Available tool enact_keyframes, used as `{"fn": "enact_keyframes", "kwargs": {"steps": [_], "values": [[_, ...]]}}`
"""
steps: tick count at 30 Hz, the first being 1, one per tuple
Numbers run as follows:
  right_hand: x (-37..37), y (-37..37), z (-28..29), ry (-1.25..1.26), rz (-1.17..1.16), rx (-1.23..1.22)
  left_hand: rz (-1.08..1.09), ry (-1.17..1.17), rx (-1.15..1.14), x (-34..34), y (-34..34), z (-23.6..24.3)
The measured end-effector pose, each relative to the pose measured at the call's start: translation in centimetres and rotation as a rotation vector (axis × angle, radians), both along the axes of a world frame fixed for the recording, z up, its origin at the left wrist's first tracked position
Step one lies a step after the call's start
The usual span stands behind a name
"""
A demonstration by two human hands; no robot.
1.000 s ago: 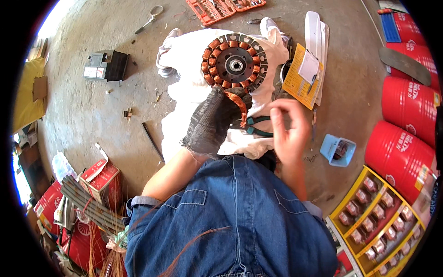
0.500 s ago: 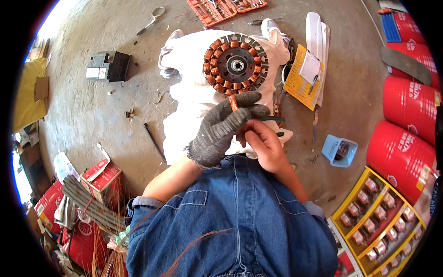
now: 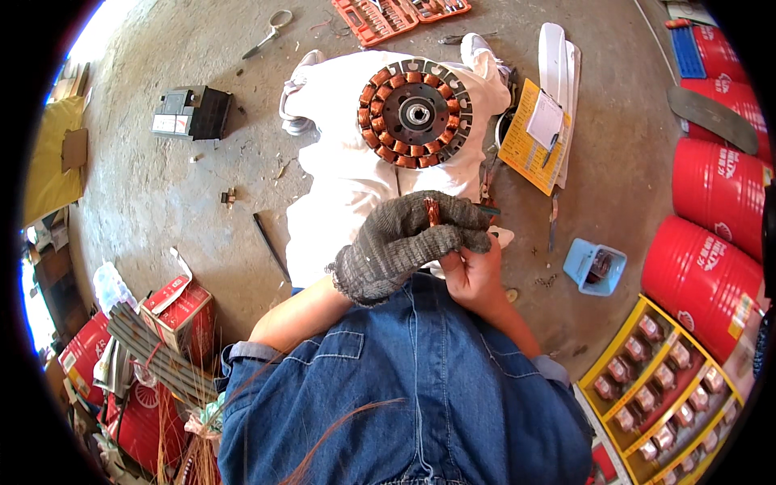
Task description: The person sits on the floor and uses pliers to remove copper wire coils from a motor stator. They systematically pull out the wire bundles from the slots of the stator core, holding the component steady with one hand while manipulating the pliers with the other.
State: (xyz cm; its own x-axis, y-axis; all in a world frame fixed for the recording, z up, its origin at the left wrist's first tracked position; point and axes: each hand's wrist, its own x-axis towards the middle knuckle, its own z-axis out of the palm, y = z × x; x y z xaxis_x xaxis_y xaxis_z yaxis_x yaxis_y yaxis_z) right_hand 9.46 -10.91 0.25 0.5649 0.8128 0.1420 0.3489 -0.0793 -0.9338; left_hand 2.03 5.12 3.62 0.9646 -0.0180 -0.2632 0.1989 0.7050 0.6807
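Note:
A round stator [image 3: 416, 113] with copper coils around a dark hub rests on white fabric [image 3: 323, 178] over my legs. Below it, my left hand [image 3: 408, 246], in a dark knit glove, is closed on a copper wire bundle [image 3: 432, 212], part of which shows between its fingers. My bare right hand [image 3: 469, 275] is closed right against the gloved fingers, partly beneath them; what it grips is hidden. Green-handled pliers [image 3: 491, 211] lie mostly hidden behind my hands.
A black battery [image 3: 194, 113] sits on the floor at left, an orange socket case [image 3: 372, 20] beyond my feet. At right are a yellow board [image 3: 521, 137], blue container [image 3: 594, 263], red drums [image 3: 699, 275] and yellow parts tray [image 3: 655, 384]. A box [image 3: 174, 315] and hoses stand lower left.
My right hand has come in from apart to meet my left hand. The gloved hand has turned and shifted down and rightward from the stator's lower edge, with the copper bundle in it.

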Motion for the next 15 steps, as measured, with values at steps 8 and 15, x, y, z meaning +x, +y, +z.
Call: {"fn": "enact_keyframes", "kwargs": {"steps": [8, 15], "values": [[0.6, 0.2, 0.5, -0.218, -0.063, 0.062, -0.128, -0.190, 0.044, 0.0, 1.0, -0.8], [1.0, 0.1, 0.7, -0.691, -0.151, 0.009, -0.073, -0.152, 0.041, -0.2, 0.8, -1.1]]}}
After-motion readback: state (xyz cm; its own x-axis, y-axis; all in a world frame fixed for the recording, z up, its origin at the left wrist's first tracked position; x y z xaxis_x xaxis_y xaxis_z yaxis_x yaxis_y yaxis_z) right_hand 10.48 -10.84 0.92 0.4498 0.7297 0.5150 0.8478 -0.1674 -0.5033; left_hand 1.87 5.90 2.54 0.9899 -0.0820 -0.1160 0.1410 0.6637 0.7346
